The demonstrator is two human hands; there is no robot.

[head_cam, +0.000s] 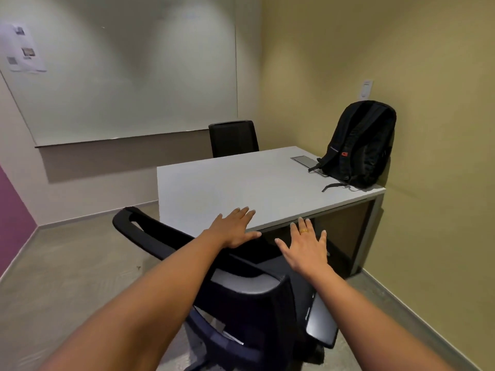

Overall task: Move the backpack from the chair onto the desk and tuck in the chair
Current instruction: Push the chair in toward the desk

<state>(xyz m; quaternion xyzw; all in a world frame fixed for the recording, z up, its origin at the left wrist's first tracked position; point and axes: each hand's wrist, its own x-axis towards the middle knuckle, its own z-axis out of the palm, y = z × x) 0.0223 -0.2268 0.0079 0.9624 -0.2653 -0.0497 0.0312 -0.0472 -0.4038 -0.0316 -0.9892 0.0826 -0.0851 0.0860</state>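
A black backpack point(360, 145) stands upright on the far right corner of the white desk point(227, 183), leaning at the yellow wall, its straps trailing on the desktop. A black office chair point(241, 298) stands below me at the desk's near edge, its seat partly under the desktop. My left hand point(235, 228) is flat with fingers spread, over the desk's near edge. My right hand point(308, 247), wearing a gold ring, is spread above the chair's seat. Neither hand holds anything.
A second black chair point(233, 137) is tucked at the desk's far side. A grey cable hatch point(305, 160) lies in the desktop beside the backpack. A whiteboard point(128, 76) covers the left wall. Grey floor lies to the left.
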